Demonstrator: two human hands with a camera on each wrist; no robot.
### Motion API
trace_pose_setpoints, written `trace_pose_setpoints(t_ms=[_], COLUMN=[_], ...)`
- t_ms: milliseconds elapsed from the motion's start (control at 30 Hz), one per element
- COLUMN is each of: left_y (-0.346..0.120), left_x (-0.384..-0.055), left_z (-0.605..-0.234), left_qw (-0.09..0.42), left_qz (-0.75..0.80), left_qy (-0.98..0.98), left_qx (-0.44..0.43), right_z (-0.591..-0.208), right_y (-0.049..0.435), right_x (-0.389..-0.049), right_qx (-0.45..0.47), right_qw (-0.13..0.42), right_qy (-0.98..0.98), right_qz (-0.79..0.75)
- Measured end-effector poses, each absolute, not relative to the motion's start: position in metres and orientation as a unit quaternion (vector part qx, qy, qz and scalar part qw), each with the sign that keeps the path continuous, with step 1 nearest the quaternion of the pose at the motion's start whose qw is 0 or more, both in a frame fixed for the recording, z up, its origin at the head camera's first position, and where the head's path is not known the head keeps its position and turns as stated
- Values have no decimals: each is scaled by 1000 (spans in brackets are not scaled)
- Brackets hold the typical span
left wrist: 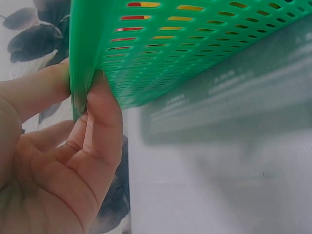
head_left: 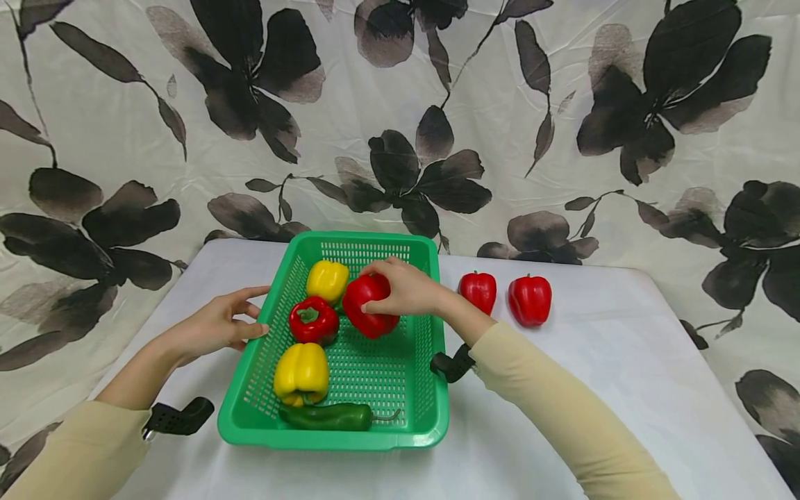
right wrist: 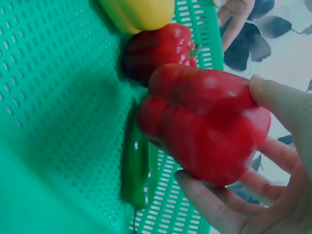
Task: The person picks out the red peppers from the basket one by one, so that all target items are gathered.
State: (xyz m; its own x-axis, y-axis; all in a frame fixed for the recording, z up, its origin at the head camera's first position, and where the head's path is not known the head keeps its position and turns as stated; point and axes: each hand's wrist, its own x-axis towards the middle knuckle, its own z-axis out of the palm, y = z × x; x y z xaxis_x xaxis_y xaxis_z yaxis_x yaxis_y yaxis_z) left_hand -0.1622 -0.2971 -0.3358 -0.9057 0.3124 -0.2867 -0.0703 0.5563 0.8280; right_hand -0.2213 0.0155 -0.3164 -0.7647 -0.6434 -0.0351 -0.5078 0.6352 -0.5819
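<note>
My right hand [head_left: 409, 290] grips a red bell pepper [head_left: 369, 312] above the basket's floor; the right wrist view shows thumb and fingers around the pepper [right wrist: 209, 124]. At the left side, my left hand [head_left: 212, 325] pinches the rim of the green plastic basket [head_left: 440, 396]. The left wrist view shows its fingers [left wrist: 105, 117] against the rim. Inside are a yellow bell pepper [head_left: 328, 280] at the back, a red bell pepper [head_left: 314, 321], another yellow one [head_left: 301, 373] and a long green pepper [head_left: 331, 417] in front. Another green pepper [right wrist: 139, 170] is mostly hidden in the head view.
Two red bell peppers, one [head_left: 478, 290] nearer the basket and one [head_left: 530, 301] farther right, stand on the white-covered table [head_left: 600, 389]. A floral cloth [head_left: 400, 104] hangs behind the table. Each forearm wears a black wrist mount.
</note>
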Motion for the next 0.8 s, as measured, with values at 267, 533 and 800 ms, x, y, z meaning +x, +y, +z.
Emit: trace_pose_setpoints(t_ms=[267,533,800], left_y=[-297,-298,-298], left_x=[-163,-162,-162], left_z=[-337,-337,-338], left_qw=[204,204,202], left_qz=[464,466,467], left_qy=[859,858,858], left_qx=[71,70,70], right_z=[-313,-308,-305], right_y=[26,38,51], right_x=[-213,-205,-201], right_qx=[-342,-341,-335], right_qw=[100,99,78], right_qy=[890,883,876], right_qz=[-284,-306,-338])
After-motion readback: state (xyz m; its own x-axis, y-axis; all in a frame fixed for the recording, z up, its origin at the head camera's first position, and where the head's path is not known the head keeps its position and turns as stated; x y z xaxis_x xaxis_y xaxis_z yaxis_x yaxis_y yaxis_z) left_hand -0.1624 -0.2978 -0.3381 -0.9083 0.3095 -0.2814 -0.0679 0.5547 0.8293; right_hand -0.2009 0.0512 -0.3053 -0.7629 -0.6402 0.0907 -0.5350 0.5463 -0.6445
